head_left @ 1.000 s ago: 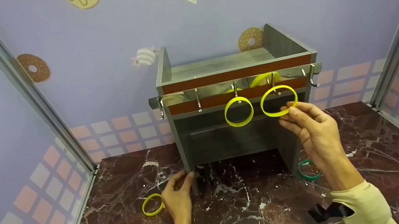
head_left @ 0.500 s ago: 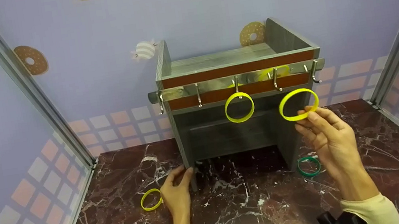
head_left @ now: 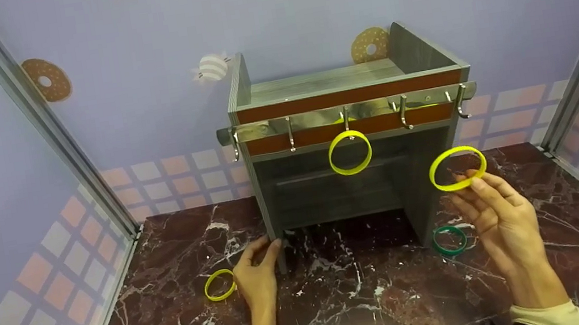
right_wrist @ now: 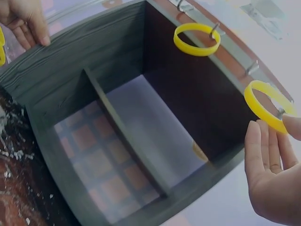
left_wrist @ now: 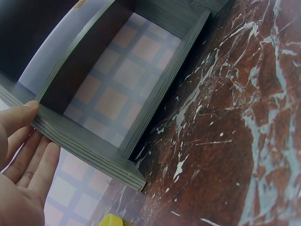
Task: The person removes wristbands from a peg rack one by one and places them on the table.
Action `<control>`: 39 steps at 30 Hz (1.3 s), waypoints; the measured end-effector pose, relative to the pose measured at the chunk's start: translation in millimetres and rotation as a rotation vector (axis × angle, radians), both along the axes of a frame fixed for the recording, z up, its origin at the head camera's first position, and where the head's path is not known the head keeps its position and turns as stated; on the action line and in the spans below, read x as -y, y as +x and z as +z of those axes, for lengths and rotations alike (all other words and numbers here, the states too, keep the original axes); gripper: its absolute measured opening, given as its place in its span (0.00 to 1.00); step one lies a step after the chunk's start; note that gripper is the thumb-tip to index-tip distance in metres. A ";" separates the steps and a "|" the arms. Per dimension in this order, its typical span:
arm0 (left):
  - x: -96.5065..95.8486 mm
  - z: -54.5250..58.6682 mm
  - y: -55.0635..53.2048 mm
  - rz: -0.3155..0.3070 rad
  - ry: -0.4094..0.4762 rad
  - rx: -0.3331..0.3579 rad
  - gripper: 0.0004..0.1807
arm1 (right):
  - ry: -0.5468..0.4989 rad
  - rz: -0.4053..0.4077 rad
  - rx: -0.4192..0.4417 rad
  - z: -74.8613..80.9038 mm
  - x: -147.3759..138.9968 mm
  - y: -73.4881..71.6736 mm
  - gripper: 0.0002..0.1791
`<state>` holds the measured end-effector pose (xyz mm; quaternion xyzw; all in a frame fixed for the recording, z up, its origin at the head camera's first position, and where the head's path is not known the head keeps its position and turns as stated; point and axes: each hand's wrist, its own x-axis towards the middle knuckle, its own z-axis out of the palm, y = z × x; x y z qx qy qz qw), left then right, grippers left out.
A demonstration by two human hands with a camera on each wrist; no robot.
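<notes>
In the head view, my right hand [head_left: 509, 227] pinches a yellow ring [head_left: 458, 168] by its lower edge between thumb and fingers. That ring is held off the hooks, in front of the shelf's right side. My left hand [head_left: 256, 276] grips the lower left side panel of the grey wooden shelf [head_left: 268, 211], thumb on one face and fingers on the other, as the left wrist view shows. A second yellow ring [head_left: 353, 171] hangs from a middle hook of the metal hook rail [head_left: 317, 119] across the shelf's front.
Left of my left hand, another yellow ring [head_left: 221, 297] rests on the dark red marbled tabletop [head_left: 347, 314]. By the shelf's right foot is a green ring [head_left: 452, 250]. Patterned walls [head_left: 152, 91] enclose the back and both sides.
My right hand has drawn the yellow ring away from the hook rail, to the right and downward. My left hand keeps its grip on the shelf panel. The head view has tilted slightly.
</notes>
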<state>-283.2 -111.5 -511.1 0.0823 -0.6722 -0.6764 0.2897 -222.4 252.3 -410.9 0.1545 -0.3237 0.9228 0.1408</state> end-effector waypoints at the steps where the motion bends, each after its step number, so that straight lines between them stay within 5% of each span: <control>1: -1.3 3.3 2.2 0.000 -0.001 0.000 0.10 | 0.000 -0.002 0.005 -2.5 -1.9 0.2 0.13; 11: -8.6 24.6 16.6 -0.001 0.001 -0.002 0.10 | 0.029 -0.092 0.065 -13.4 -14.6 -1.8 0.12; 18: -0.6 -2.0 -1.9 -0.057 0.037 -0.025 0.12 | 0.037 -0.144 0.132 -16.0 -25.1 -1.7 0.10; 28: 3.6 -1.2 -2.9 -0.025 0.019 -0.025 0.12 | -0.040 -0.171 0.191 -26.4 -41.1 -4.6 0.08; 39: 3.6 -6.8 -1.1 -0.033 0.028 -0.016 0.11 | -0.063 -0.338 0.375 -39.4 -63.3 -11.4 0.06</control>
